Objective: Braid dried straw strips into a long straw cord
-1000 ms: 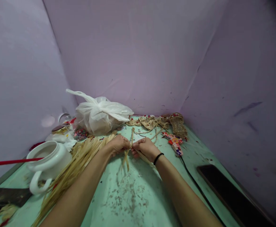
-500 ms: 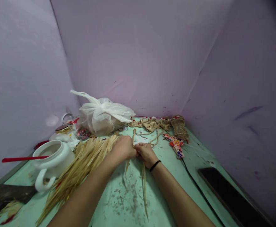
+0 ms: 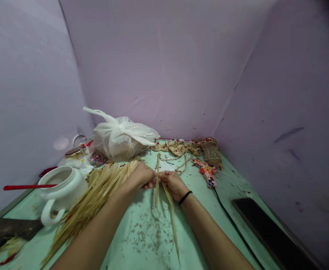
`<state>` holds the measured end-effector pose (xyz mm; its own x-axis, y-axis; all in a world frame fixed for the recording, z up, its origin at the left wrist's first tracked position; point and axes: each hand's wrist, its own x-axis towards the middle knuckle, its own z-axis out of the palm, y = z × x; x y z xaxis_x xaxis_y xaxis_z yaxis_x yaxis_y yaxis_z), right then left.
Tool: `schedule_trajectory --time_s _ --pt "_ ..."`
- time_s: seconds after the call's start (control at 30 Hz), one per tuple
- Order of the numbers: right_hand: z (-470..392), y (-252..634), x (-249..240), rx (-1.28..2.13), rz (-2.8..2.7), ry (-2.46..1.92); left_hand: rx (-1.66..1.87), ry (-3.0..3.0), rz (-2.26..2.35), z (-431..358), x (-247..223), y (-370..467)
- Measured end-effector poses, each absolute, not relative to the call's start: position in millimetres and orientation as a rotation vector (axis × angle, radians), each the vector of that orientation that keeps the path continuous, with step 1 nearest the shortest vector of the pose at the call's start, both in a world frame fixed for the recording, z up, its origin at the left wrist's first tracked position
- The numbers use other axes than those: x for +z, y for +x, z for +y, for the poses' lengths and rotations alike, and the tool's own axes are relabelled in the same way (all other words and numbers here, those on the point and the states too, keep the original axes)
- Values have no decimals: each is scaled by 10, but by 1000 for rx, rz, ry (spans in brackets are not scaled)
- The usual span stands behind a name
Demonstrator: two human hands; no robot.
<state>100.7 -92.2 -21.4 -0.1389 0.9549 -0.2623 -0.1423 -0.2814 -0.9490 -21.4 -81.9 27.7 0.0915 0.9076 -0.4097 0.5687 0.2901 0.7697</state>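
While both hands are meeting over the green table, the braided cord is stretching away between them, its near end sitting at the fingertips. The right hand is pinching narrowly there with thumb and forefinger, probably to keep the strands from loosening; the left hand is curling its fingers just beside the cord, though I cannot tell whether they are gripping a strand. Taking 12 o'clock as straight ahead, the cord's long axis is running almost from 12 to 6, its far end pointing to 12. Nearer the person, a short strip is hanging toward 6 and a long strip is trailing toward 5, seemingly being left free to move. Between 8 and 9, a bundle of dry strips is fanning out beside the left forearm, presumably lying there for easy reach, with a white pot standing beyond it. Toward 3, a patterned, corded object is resting clear of the right hand.
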Motion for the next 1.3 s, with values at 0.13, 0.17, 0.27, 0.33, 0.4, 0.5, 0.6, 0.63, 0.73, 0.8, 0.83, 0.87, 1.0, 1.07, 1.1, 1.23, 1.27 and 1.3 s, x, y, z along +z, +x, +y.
schedule_trajectory --time_s 0.13,0.17,0.27,0.33,0.4,0.5,0.6,0.63,0.73,0.8,0.83,0.87,1.0,1.07,1.1,1.23,1.27,1.3 --pt "-914 1012 -227 1535 -1086 -1230 487 973 1326 -811 98 -155" --pt "-903 1017 -247 1504 -1131 -1241 508 939 1325 -808 73 -148" --pt "-856 1039 -326 1367 -1316 -1259 534 972 1398 -795 41 -154" --pt "-832 1051 -365 1265 -1417 -1279 558 1035 1439 -791 36 -162" --pt "-827 1063 -362 1122 -1509 -1335 611 1078 1491 -793 32 -162" --pt "-852 1099 -260 861 -1656 -1483 699 1152 1551 -801 27 -150" --pt "-891 1134 -118 838 -1681 -1679 699 1221 1534 -809 31 -134" --pt "-904 1134 -85 913 -1651 -1715 692 1223 1533 -812 38 -127" --pt "-951 1082 -55 1179 -1553 -1685 674 1185 1580 -825 68 -112" --pt "-993 1009 -70 1210 -1550 -1652 663 1150 1602 -831 90 -113" --pt "-1017 968 -79 1168 -1573 -1652 654 1135 1596 -832 98 -120" --pt "-1041 929 -85 1096 -1605 -1661 649 1129 1582 -831 104 -131" --pt "-1090 864 -79 777 -1758 -1653 662 1209 1495 -802 92 -207" --pt "-1063 917 -57 805 -1813 -1615 656 1238 1438 -773 68 -251" --pt "-1038 962 -41 875 -1818 -1599 638 1243 1408 -757 52 -270" --pt "-944 1125 39 1174 -1514 -1596 576 1269 1320 -704 -21 -325" --pt "-938 1132 55 1244 -1388 -1587 568 1280 1310 -697 -38 -332" --pt "-942 1121 67 1335 -1274 -1561 569 1291 1300 -692 -52 -338"
